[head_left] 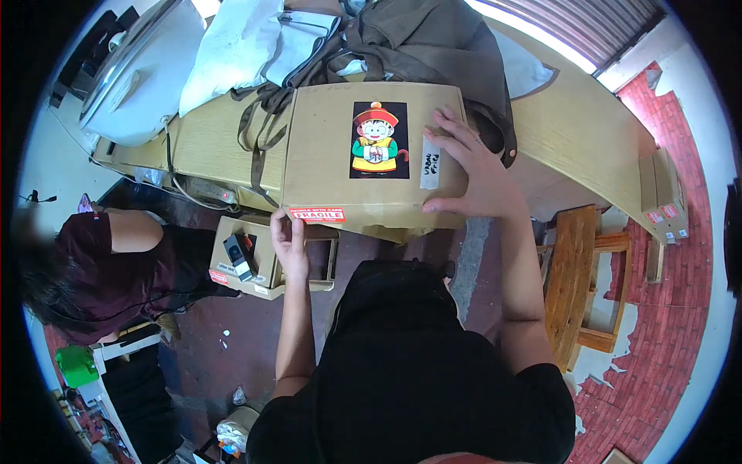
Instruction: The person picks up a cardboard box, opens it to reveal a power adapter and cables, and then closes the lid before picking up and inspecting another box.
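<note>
A flat brown cardboard box (321,147) lies near the front edge of the table, its lid closed. On the lid are a black picture sticker (379,141) of a cartoon figure in a red hat and a strip of white tape (430,162) with handwriting. A red and white FRAGILE label (318,214) sits at the lower left corner. My left hand (289,241) is at that corner, fingers bent and gripping the box edge beside the label. My right hand (478,170) rests over the box's right side, fingers spread and thumb apart, holding nothing.
Behind the box are a dark bag (425,46) with straps and white packages (232,54). A smaller box (267,267) with a dark device on it stands lower left, beside a person in a maroon shirt (85,263). A wooden bench (572,278) is at right.
</note>
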`<action>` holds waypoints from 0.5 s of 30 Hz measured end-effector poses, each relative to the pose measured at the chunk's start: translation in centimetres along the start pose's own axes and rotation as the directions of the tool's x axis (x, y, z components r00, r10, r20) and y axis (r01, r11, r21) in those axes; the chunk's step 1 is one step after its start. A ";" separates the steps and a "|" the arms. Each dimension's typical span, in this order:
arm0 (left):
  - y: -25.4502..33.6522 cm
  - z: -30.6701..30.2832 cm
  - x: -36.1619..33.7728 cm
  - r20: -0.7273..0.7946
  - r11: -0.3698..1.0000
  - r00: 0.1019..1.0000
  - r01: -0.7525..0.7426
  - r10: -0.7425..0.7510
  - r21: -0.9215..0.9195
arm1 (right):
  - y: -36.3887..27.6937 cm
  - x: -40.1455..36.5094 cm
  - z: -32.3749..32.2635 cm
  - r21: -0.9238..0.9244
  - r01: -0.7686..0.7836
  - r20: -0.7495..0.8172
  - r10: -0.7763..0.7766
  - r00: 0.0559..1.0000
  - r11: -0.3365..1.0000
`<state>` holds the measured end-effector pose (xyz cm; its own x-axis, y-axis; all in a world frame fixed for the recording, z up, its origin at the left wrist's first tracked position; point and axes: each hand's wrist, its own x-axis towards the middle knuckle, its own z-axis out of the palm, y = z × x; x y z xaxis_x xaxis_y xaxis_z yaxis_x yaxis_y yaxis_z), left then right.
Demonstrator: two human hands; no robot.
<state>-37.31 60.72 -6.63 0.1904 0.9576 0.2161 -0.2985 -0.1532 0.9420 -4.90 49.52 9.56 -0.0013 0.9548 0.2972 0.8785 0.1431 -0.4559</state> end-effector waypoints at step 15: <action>1.6 -0.6 1.8 0.176 0.949 0.984 -0.060 0.005 0.310 | -0.8 -2.9 -1.2 -0.218 -0.022 0.015 0.026 1.000 0.976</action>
<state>-38.06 62.33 -4.90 0.3504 0.8992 0.2621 -0.0044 -0.2782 0.9605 -5.00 46.35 10.05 0.0145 0.9622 0.2720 0.9612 0.0615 -0.2690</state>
